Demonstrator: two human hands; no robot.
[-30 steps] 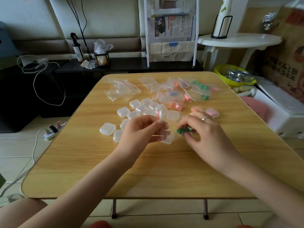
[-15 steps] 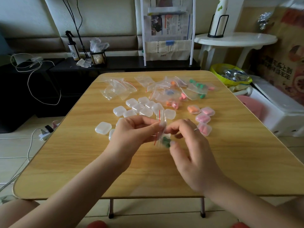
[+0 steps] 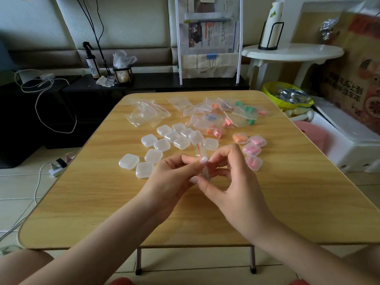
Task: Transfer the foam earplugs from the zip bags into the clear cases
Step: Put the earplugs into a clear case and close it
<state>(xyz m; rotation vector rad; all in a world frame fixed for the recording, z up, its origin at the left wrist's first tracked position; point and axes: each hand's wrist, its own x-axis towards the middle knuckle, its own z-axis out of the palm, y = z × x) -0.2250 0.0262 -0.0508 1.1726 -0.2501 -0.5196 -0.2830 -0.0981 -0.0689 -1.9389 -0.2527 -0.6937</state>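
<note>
Small clear red-striped zip bag (image 3: pixel 200 159) pinched upright between my left hand (image 3: pixel 172 179) and right hand (image 3: pixel 223 177), fingers curled, above bare near wooden counter (image 3: pixel 287 202).

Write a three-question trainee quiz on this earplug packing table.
1. True or false: both hands pinch the zip bag.
2. How many filled cases lie beside the right hand? A) two B) four C) six
3. Which side of the table holds the empty bags, from the person's view?

Key:
1. True; the left hand grips it too.
2. B
3. Far left.
</note>
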